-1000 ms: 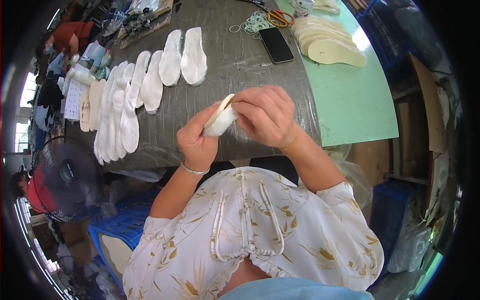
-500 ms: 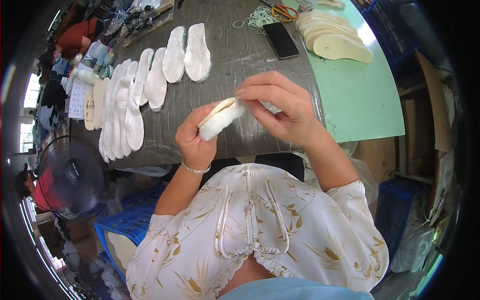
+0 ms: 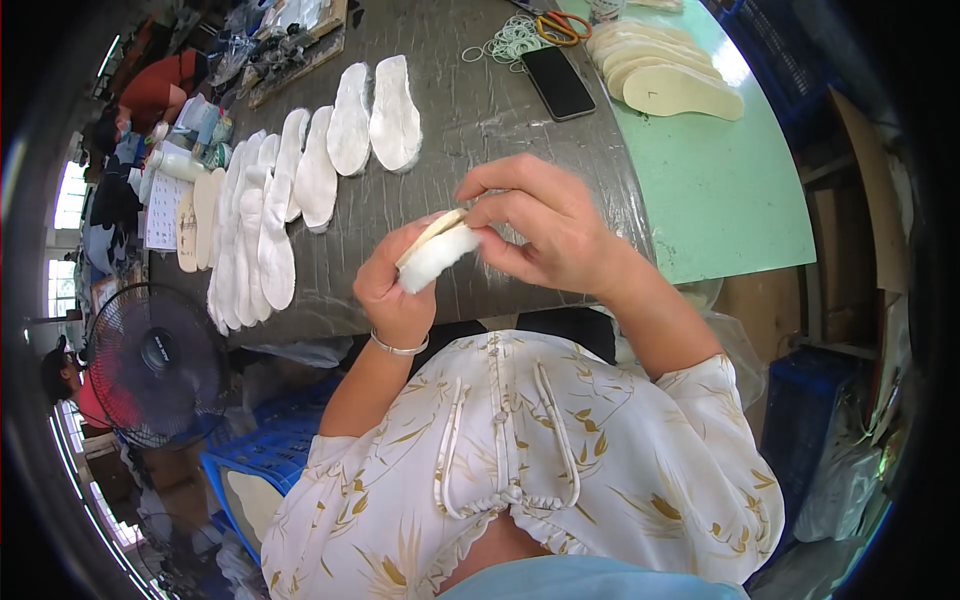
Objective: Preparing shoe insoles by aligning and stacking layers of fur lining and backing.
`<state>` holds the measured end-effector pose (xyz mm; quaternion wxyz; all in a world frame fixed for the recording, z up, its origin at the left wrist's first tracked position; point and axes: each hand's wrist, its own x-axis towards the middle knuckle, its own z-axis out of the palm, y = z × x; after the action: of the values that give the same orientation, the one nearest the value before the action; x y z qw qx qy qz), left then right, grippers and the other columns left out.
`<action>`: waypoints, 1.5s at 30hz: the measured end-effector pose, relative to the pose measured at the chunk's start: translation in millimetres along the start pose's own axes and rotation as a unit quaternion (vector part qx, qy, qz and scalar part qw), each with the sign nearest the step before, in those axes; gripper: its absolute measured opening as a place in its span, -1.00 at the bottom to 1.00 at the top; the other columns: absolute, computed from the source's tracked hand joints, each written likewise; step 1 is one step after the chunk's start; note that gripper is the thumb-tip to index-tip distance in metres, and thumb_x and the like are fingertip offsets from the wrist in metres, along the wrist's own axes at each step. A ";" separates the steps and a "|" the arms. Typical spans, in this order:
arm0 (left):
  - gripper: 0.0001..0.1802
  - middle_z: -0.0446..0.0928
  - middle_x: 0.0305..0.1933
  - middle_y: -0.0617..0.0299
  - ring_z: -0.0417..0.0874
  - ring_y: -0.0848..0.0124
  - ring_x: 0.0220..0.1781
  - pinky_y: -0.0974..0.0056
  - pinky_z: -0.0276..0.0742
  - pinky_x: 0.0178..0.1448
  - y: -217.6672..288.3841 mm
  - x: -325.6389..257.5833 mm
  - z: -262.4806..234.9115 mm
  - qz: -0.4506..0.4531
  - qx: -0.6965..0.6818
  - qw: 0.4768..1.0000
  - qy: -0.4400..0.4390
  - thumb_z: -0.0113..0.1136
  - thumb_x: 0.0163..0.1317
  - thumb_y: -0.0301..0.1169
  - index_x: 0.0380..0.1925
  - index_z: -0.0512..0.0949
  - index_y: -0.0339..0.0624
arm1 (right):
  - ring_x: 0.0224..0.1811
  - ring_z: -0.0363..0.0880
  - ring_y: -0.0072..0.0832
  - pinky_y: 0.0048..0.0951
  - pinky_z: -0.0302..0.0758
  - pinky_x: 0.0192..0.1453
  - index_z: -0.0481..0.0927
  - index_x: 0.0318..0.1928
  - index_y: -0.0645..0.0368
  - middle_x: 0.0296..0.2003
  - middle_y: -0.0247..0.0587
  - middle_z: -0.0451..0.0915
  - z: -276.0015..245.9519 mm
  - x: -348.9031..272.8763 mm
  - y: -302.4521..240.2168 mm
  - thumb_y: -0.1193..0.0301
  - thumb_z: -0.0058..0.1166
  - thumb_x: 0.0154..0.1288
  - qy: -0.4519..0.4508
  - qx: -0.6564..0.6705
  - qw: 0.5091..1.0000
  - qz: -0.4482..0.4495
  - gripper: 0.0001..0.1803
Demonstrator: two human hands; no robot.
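Observation:
A fleece insole, cream on one face and fluffy white on the other, is held above the near edge of the table. My left hand is closed round its near end, the thumb against it. At the far end my right hand has its thumb and fingertips closed on the insole's edge, the index finger arched above. The insole looks bent or folded, and part of it is hidden by my fingers. Several white fleece insoles lie in a row on the dark table, ahead and to the left.
A black phone, pale rubber bands and orange-handled scissors lie at the far right. Cream insoles are fanned out on a green board. A fan and a blue crate stand at left.
My right hand has come slightly left and down, closer to my left hand, onto the insole's edge. My left hand keeps its hold. The whole view has shifted a little.

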<state>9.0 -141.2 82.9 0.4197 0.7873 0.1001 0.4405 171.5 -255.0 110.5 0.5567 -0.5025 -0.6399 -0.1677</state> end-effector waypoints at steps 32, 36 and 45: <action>-0.74 0.62 -0.01 0.11 0.64 0.39 -0.01 0.28 0.59 0.09 37.1 30.8 10.6 -0.232 -0.339 0.911 0.018 0.15 0.39 -0.44 0.03 0.54 -0.30 | -0.38 0.55 -0.56 -0.48 0.48 -0.28 0.61 -0.30 0.32 -0.43 -0.25 0.61 -0.6 2.8 -21.9 0.49 0.12 0.30 0.058 0.179 0.948 0.257 -0.88; -0.71 0.56 -0.04 0.19 0.59 0.37 0.01 0.21 0.55 0.11 6.4 39.3 32.9 -0.241 -0.464 0.852 0.005 0.08 0.45 -0.32 0.05 0.47 -0.26 | -0.25 0.54 -0.63 -0.54 0.48 -0.16 0.65 -0.18 0.32 -0.32 -0.31 0.64 -26.5 -12.9 -20.9 0.44 0.01 0.43 0.036 0.293 0.891 0.344 -0.79; -0.41 0.50 0.04 0.11 0.59 0.28 0.03 0.17 0.60 0.07 0.9 50.4 59.8 -0.152 -0.515 0.830 -0.151 0.18 0.36 -0.04 0.22 0.35 -0.18 | -0.35 0.70 -0.23 -0.33 0.59 -0.22 0.67 -0.10 0.27 -0.30 0.00 0.68 -51.6 -46.2 -23.1 0.55 0.15 0.21 0.041 0.157 0.922 0.350 -0.77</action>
<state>85.2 -149.5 98.8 0.8357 0.4886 -0.0878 0.2349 174.6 -326.1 94.5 0.6774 -0.5934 -0.4178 0.1203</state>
